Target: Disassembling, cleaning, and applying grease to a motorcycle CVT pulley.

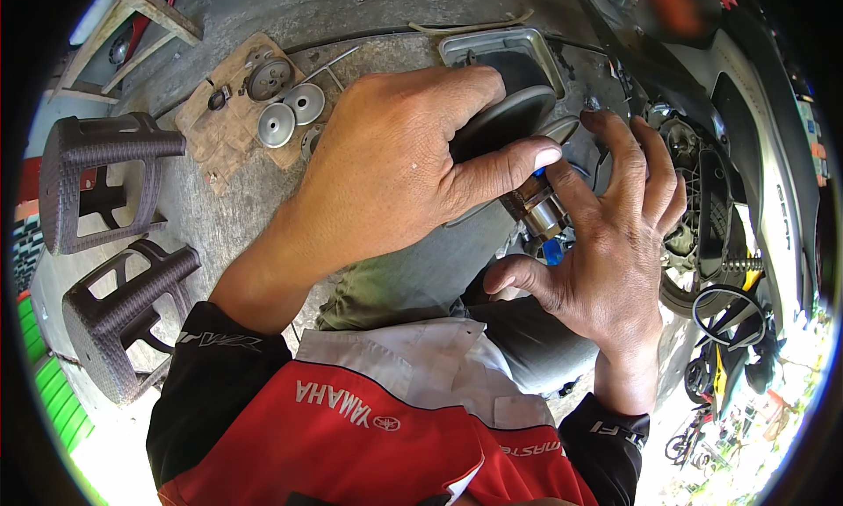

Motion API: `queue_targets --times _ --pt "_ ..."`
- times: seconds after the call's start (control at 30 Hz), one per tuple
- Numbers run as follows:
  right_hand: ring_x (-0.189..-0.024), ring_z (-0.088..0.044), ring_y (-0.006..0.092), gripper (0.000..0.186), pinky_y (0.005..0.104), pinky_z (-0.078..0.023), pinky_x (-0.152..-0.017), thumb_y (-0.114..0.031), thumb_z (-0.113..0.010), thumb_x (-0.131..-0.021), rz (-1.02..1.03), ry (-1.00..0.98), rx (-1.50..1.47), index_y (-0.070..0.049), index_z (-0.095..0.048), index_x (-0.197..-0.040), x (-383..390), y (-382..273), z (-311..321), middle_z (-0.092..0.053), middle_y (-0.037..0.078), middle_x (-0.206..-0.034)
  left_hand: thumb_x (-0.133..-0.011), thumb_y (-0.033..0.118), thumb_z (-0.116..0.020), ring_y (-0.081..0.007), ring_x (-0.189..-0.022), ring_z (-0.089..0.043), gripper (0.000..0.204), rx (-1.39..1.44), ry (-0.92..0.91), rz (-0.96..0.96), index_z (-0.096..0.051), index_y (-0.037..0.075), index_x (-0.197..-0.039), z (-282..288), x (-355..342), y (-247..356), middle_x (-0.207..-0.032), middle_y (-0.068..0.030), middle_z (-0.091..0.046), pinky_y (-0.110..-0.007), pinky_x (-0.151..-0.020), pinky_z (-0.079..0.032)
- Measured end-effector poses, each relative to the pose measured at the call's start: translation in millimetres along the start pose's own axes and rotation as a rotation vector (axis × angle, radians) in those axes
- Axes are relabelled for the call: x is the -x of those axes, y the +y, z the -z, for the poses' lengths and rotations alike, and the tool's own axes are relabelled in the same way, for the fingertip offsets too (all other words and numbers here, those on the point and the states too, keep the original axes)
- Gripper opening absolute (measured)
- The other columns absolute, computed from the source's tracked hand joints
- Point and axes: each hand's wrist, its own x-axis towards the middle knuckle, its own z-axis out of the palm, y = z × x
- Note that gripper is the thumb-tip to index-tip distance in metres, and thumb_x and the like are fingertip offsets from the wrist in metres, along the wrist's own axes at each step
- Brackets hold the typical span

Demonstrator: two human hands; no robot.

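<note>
In front of my chest, my left hand (399,159) is closed around a dark grooved pulley (514,115), with the thumb pressed along its near side. A shiny metal shaft or hub (543,212) sticks out below the discs, with brownish grease on it. Blue material (553,250) shows at its lower end. My right hand (606,221) is beside the hub, its fingers spread and curved and the thumb apart. The right index fingertip is close to the hub's upper part; whether it touches cannot be made out. My left hand hides part of the pulley.
A metal tray (540,45) lies beyond my hands. Cardboard (215,142) at the left bears silver discs (277,124) and a dark round part (270,78), with a T-handle wrench (329,64) alongside. Woven-look plastic stools (110,177) stand far left. A scooter (764,155) is close on the right.
</note>
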Motion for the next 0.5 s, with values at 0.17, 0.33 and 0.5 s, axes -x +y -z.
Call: queue_targets --times 0.17,0.33,0.5 --pt "-0.145 -0.029 0.0458 0.112 0.0618 -0.022 -0.116 -0.099 -0.056 -0.062 0.024 -0.057 -0.003 -0.01 -0.072 -0.127 -0.5 5.4 0.8 -0.039 0.022 -0.153 -0.086 0.031 -0.087 -0.0102 -0.054 -0.052 0.033 -0.006 -0.002 -0.012 -0.071 0.002 -0.088 2.6 1.0 -2.5 -0.062 -0.0037 -0.058 -0.029 -0.049 -0.041" --pt "-0.144 -0.032 0.0444 0.107 0.0584 -0.021 -0.118 -0.094 -0.043 -0.081 0.008 0.039 -0.242 -0.004 -0.068 -0.132 7.0 18.1 -8.5 -0.04 0.026 -0.154 -0.086 0.031 -0.087 -0.0101 -0.053 -0.054 0.034 -0.012 -0.018 0.007 -0.07 0.002 -0.088 5.8 -0.2 -1.2 -0.062 -0.0042 -0.059 -0.029 -0.049 -0.042" --pt "-0.144 -0.033 0.0442 0.106 0.0574 -0.022 -0.119 -0.09 -0.037 -0.088 0.025 0.148 -0.429 -0.001 -0.064 -0.137 11.9 13.1 -17.1 -0.041 0.032 -0.153 -0.087 0.031 -0.086 -0.0099 -0.054 -0.056 0.034 -0.046 -0.052 0.011 -0.07 0.001 -0.088 5.3 -0.5 -2.1 -0.063 -0.0047 -0.061 -0.028 -0.049 -0.042"
